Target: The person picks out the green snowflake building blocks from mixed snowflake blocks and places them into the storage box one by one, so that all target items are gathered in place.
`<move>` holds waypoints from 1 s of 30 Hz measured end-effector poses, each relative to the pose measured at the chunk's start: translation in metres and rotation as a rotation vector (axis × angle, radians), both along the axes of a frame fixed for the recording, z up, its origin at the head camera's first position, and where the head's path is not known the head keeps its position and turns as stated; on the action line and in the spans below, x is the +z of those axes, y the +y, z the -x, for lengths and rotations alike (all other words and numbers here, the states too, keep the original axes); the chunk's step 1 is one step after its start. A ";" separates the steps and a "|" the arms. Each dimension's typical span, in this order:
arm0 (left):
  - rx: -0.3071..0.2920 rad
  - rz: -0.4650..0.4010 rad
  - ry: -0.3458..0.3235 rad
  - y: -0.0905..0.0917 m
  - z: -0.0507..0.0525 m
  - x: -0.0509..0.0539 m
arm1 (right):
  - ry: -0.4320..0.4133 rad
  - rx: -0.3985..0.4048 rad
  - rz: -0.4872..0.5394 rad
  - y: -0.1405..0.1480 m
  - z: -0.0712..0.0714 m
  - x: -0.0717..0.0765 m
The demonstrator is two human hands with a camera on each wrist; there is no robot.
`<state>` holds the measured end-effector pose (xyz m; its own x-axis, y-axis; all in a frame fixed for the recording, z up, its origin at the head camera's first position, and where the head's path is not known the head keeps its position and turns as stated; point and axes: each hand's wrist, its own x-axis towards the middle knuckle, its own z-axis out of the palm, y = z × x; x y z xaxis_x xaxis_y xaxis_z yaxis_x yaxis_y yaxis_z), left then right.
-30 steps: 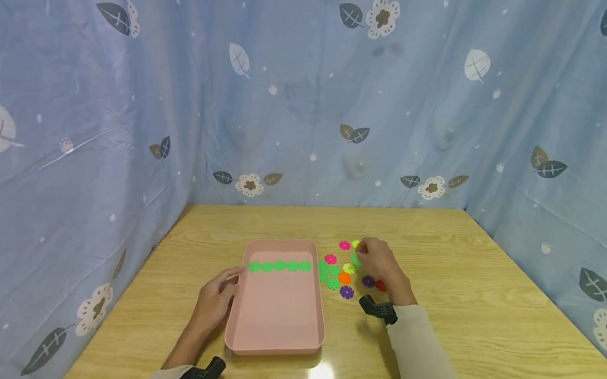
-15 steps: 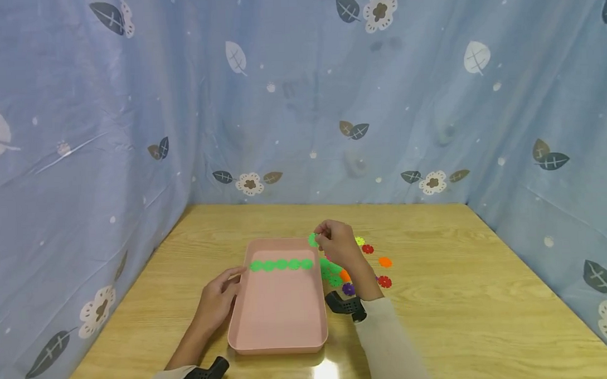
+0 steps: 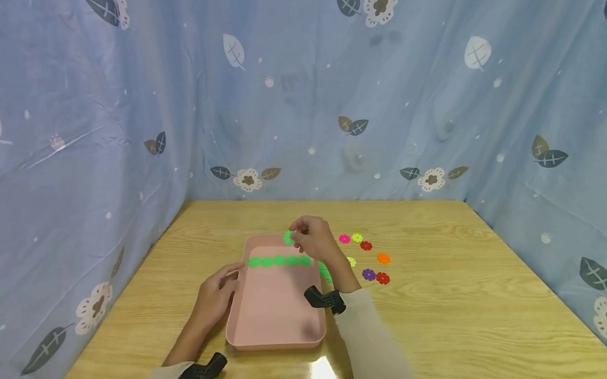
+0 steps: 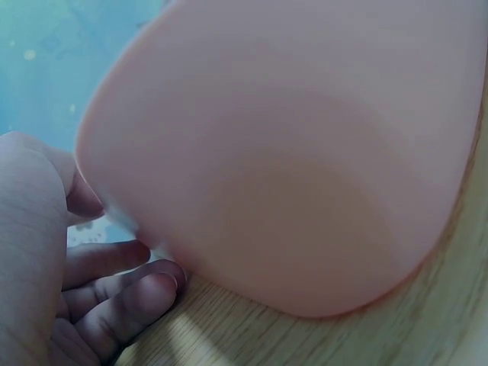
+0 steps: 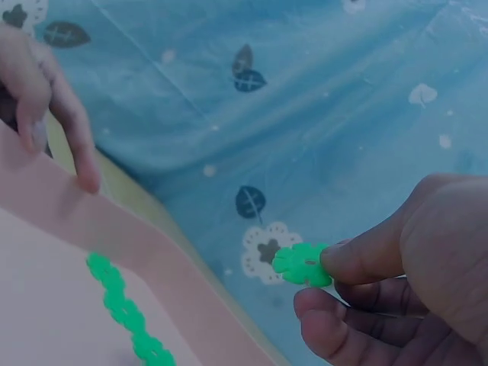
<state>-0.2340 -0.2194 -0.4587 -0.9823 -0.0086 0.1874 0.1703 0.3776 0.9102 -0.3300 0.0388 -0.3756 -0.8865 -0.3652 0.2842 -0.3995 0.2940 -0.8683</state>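
In my right hand (image 3: 315, 239), a green flower-shaped plastic disc (image 5: 301, 264) is pinched between thumb and fingers, above the far end of a pink tray (image 3: 275, 313). Inside that tray, several matching green discs (image 3: 280, 260) run in a row from side to side near its far end. My left hand (image 3: 214, 296) rests at the tray's left side, its fingertips touching the rim and outer wall. The left wrist view has the loosely bent fingers (image 4: 122, 305) beside the pink wall.
Right of the tray lie loose discs: green (image 3: 326, 271), pink (image 3: 344, 239), yellow (image 3: 357, 238), red (image 3: 383, 278), orange (image 3: 383, 258) and purple (image 3: 369, 275). My right forearm hides some. A patterned blue curtain (image 3: 300, 100) surrounds the wooden table (image 3: 463, 306).
My right hand has picked up a green disc from the loose discs and carried it left, over the tray's far end. The left hand has stayed at the tray's rim.
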 end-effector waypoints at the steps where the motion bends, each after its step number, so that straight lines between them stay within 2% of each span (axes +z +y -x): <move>1: 0.002 0.004 -0.001 0.000 0.000 0.000 | -0.008 0.004 0.001 -0.003 0.001 -0.001; 11: 0.003 -0.007 -0.007 0.000 0.000 0.001 | -0.072 0.051 0.014 -0.028 -0.003 0.003; 19: 0.003 -0.007 -0.012 -0.002 0.001 -0.001 | -0.073 0.063 -0.006 -0.047 -0.007 0.000; 24: 0.000 0.005 -0.024 -0.002 0.002 -0.002 | -0.083 0.082 -0.001 -0.059 -0.008 -0.008; 30: -0.018 0.019 -0.045 -0.003 0.000 -0.001 | -0.092 0.062 -0.040 -0.070 -0.007 -0.026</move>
<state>-0.2345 -0.2227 -0.4593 -0.9897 0.0122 0.1427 0.1360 0.3921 0.9098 -0.3232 -0.0311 -0.4018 -0.8834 -0.4298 0.1870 -0.3374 0.3060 -0.8902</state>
